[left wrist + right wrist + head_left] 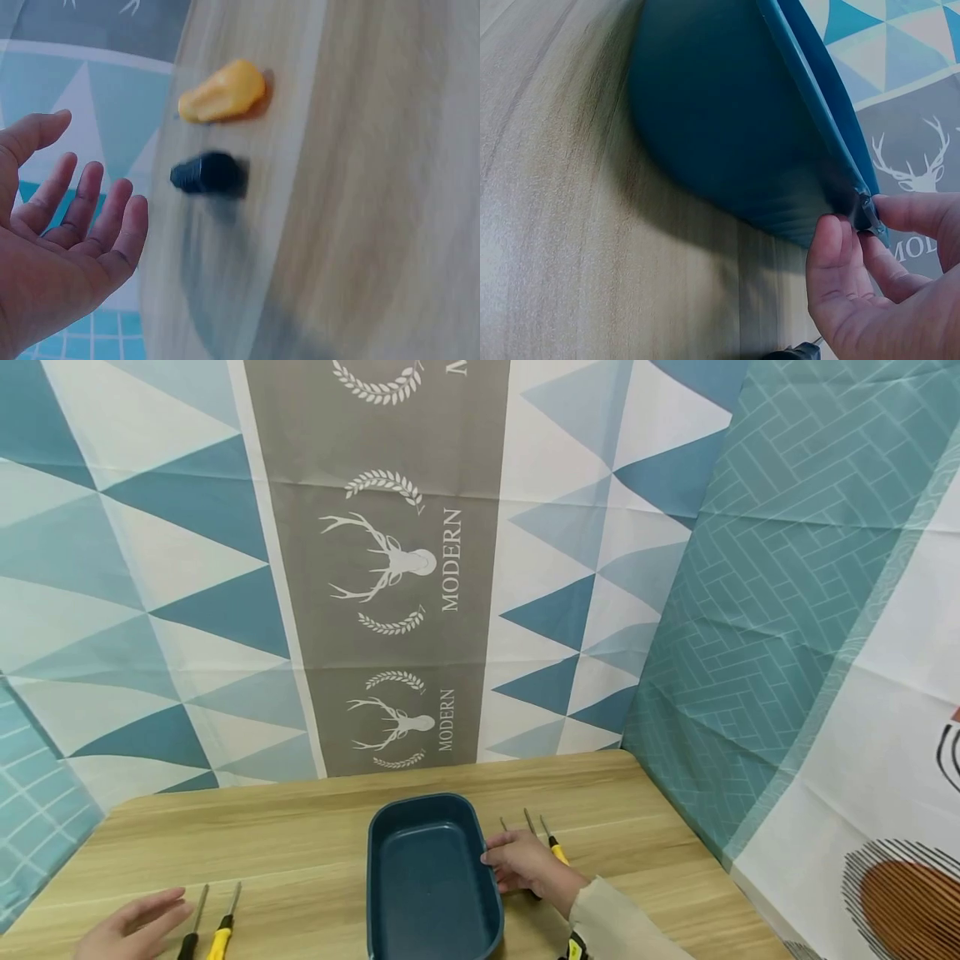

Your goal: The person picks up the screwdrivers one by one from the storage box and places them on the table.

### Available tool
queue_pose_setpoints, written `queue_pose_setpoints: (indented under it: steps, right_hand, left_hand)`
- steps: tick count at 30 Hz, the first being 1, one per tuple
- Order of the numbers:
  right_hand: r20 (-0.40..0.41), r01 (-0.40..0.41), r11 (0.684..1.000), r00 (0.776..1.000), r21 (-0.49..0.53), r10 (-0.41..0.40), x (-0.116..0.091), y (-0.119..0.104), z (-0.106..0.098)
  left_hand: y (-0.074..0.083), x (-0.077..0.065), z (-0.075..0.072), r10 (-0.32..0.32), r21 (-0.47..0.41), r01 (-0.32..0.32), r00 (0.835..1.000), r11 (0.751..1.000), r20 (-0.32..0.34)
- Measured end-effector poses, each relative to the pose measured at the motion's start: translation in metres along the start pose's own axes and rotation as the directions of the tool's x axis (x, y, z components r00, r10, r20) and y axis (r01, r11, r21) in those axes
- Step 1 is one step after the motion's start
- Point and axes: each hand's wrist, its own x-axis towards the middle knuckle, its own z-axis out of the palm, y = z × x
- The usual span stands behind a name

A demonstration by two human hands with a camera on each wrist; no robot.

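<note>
A dark blue rectangular plastic bin point(381, 885) stands on the table, and my right hand point(522, 862) pinches the rim on its right side. In the right wrist view, the thumb of that hand point(889, 277) lies over the rim with fingers against the outer wall of the bin point(720, 112). My left hand point(135, 927) is held with relaxed fingers at the left, holding nothing. Right beside it lie a black-handled screwdriver point(189, 945) and a yellow-handled screwdriver point(220, 938). The left wrist view shows that hand point(75, 240) apart from the black handle point(206, 172) and yellow handle point(225, 91).
Behind my right hand lie three more screwdrivers, one with a yellow and black handle point(557, 850); the other handles are mostly hidden. The wooden table point(300, 827) ends at a patterned cloth backdrop point(390, 718). A teal cloth point(720, 693) hangs along the right side.
</note>
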Motion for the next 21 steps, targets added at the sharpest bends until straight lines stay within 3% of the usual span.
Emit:
queue_pose_setpoints:
  steps: [5, 11, 15, 21]
  right_hand:
    - [-0.002, 0.002, 1.000, 1.000, 0.005, -0.002, 0.002, 0.000, -0.003]
    - [-0.011, 0.012, 1.000, 1.000, 0.007, -0.012, 0.003, -0.001, -0.005]
    - [-0.015, 0.026, 1.000, 1.000, -0.010, -0.026, 0.001, -0.005, -0.008]
    - [-0.039, 0.085, 0.994, 0.995, -0.075, -0.088, 0.000, -0.009, -0.010]
  left_hand:
    - [0.024, 0.002, 0.020, 0.022, 0.011, -0.021, 0.998, 1.000, -0.062]
    - [0.047, -0.003, 0.040, 0.097, 0.154, -0.082, 0.991, 0.985, -0.095]
    - [0.059, -0.004, 0.050, 0.147, 0.211, -0.126, 0.985, 0.969, -0.088]
    - [0.073, -0.005, 0.059, 0.187, 0.196, -0.170, 0.980, 0.966, -0.073]
